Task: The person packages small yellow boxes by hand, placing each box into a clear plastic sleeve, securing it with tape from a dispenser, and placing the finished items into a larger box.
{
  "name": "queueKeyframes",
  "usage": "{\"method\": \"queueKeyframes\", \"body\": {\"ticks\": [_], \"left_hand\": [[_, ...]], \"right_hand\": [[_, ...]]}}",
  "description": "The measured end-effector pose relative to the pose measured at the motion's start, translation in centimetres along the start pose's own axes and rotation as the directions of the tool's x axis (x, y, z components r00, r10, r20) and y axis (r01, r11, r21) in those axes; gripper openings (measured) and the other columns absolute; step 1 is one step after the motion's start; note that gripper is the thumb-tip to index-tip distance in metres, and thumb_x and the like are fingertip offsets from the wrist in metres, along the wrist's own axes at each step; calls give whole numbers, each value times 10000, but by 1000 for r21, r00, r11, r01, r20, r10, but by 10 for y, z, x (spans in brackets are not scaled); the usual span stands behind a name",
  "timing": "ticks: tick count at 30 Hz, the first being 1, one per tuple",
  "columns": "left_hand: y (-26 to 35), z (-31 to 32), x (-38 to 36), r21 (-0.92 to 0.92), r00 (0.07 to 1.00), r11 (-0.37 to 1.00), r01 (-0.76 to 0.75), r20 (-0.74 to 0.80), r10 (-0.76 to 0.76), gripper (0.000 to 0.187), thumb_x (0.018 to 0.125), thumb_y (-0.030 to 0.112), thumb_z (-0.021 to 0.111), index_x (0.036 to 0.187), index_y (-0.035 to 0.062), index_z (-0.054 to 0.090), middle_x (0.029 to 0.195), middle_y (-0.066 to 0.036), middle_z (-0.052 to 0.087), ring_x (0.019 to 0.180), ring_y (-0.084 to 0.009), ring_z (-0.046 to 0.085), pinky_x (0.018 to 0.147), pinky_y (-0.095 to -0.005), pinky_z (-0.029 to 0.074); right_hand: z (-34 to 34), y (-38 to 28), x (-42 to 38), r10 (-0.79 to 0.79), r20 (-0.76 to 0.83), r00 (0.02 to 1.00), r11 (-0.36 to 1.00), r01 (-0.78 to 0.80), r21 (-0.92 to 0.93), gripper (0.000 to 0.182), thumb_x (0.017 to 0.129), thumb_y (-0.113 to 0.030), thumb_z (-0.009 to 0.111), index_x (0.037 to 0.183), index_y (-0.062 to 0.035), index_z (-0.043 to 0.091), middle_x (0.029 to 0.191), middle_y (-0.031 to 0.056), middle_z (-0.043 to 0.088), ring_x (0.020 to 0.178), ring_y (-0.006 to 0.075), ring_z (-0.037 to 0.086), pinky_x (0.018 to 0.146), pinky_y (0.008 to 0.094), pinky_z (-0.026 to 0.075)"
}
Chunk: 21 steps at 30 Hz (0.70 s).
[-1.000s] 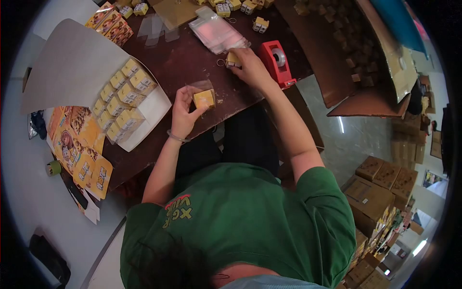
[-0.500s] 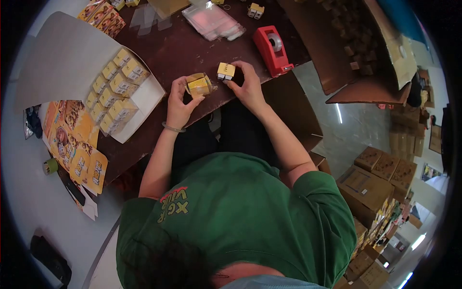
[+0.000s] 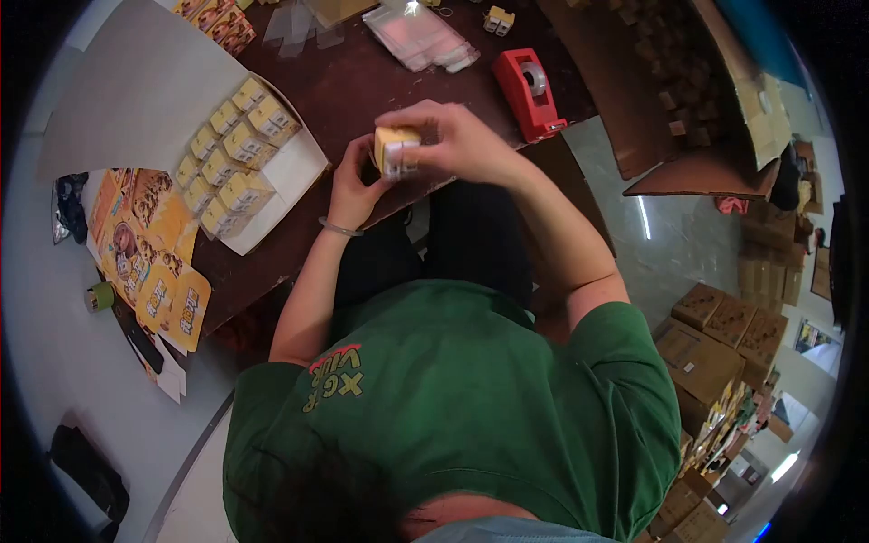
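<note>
A small yellow-and-white box (image 3: 396, 149) is gripped in the fingers of my right hand (image 3: 457, 143), above the table's near edge. My left hand (image 3: 353, 188) curls close against its left side, thumb below. The clear plastic sleeve that showed in my left hand is now mostly hidden behind the box and fingers. To the left, a white cardboard tray (image 3: 288, 181) carries rows of similar small yellow boxes (image 3: 243, 145), some with a shiny clear covering.
A red tape dispenser (image 3: 529, 95) stands right of my hands. Clear plastic sleeves (image 3: 421, 36) lie at the back, near another small box (image 3: 498, 20). Printed orange cardboard (image 3: 149, 253) hangs at the left. A large open carton (image 3: 715, 172) with small pieces is at the right.
My right hand has moved left, bringing the small box to my left hand, and now covers much of what the left holds. The whole view has shifted slightly.
</note>
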State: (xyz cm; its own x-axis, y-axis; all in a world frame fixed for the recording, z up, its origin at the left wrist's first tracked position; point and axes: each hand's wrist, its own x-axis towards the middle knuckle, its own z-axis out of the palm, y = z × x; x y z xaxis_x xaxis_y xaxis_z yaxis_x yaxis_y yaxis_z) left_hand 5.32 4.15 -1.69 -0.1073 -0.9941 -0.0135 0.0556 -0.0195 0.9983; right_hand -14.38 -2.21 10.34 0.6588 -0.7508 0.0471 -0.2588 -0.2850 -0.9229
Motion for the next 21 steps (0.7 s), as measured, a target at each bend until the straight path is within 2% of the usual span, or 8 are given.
{"method": "queueKeyframes", "body": {"ticks": [1,4,8,11,13,17,19,21], "left_hand": [[9,1,-1,139,1000,990,-21,15,19,570,815,-4,732,1307,34,446,1226,-79,567,1151,-179,562,986,-322,458],[7,2,0,150,999,988,-46,10,46,566,815,1,730,1309,38,455,1232,-76,568,1153,-177,562,990,-324,456],[6,4,-1,105,998,992,-63,-16,65,577,745,20,766,1259,34,506,1228,-109,607,1177,-200,576,1016,-337,440],[12,4,0,157,997,984,-79,9,79,585,753,38,765,1275,34,501,1236,-103,605,1185,-201,572,1022,-334,435],[18,3,-3,246,994,963,-107,33,102,593,787,85,754,1315,35,489,1255,-88,599,1185,-197,570,1025,-330,432],[32,-11,9,-445,983,891,86,183,-3,495,949,226,610,1386,31,481,1275,-64,590,1137,-172,579,981,-306,446],[38,4,15,-150,993,985,87,88,-74,383,965,180,582,1313,22,553,1204,-61,627,1087,-145,588,953,-279,450],[37,11,17,-226,996,971,78,68,-64,325,958,139,569,1258,16,593,1154,-59,649,1053,-120,590,940,-263,453]], "right_hand": [[11,-1,-4,-67,-51,996,936,45,-348,536,790,-214,751,1277,-45,604,1174,150,653,1167,327,552,1048,437,388],[25,5,-7,-180,-139,974,934,126,-333,526,820,-245,730,1284,-38,595,1267,156,602,1245,334,489,1096,460,317],[25,24,-12,80,-351,933,982,-15,186,409,936,-238,637,1275,-13,597,1311,105,561,1154,165,550,948,304,456],[20,28,-14,393,-154,907,829,-276,487,357,931,-235,647,1217,-22,645,1180,55,620,962,108,598,786,233,477],[33,38,-11,396,-183,900,844,-277,460,282,922,-201,661,1151,-37,682,1028,1,625,819,60,577,680,186,445],[51,45,-3,256,-354,900,942,-150,301,240,903,-150,677,1100,-13,689,979,38,620,788,82,591,670,235,486],[55,43,-6,187,-447,875,964,-76,254,221,897,-110,672,1094,-10,684,972,61,629,795,105,610,678,262,503],[50,30,-15,187,-538,822,945,-2,326,213,902,-62,647,1107,-10,669,983,76,637,838,140,634,723,278,515]]}}
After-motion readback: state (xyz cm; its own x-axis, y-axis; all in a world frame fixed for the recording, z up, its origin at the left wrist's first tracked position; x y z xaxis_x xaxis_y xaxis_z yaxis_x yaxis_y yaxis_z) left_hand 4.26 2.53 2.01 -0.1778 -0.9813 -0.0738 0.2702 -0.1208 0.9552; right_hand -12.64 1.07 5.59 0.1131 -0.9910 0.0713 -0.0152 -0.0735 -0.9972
